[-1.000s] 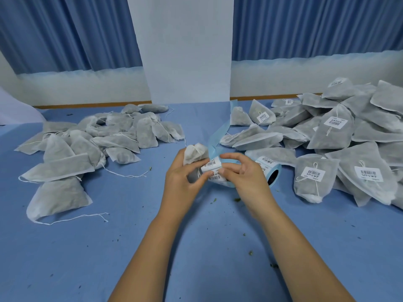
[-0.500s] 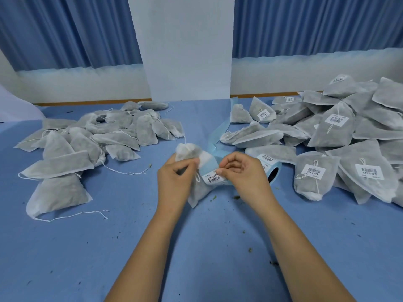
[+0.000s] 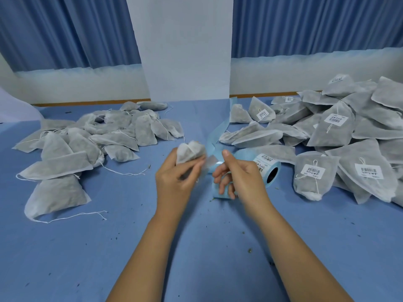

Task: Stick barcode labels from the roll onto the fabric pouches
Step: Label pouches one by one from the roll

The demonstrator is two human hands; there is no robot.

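Head view: I see the blue cloth counter (image 3: 109,247), with unlabelled grey fabric pouches (image 3: 98,136) heaped left and labelled pouches (image 3: 349,131) heaped right. The blue-backed label roll (image 3: 265,164) lies beside the right hand (image 3: 246,177), whose fingers curl round its loose strip (image 3: 217,193). The left hand (image 3: 174,179) grips one small grey pouch (image 3: 188,152) above the counter.

Left hand (image 3: 176,175) grips a pouch (image 3: 188,151). Right hand (image 3: 244,177), at its 3 o'clock, curls round liner (image 3: 218,193), thumb toward 12.

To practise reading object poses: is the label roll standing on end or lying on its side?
Lying on its side: the label roll rests on its curved face, its core hole facing sideways.
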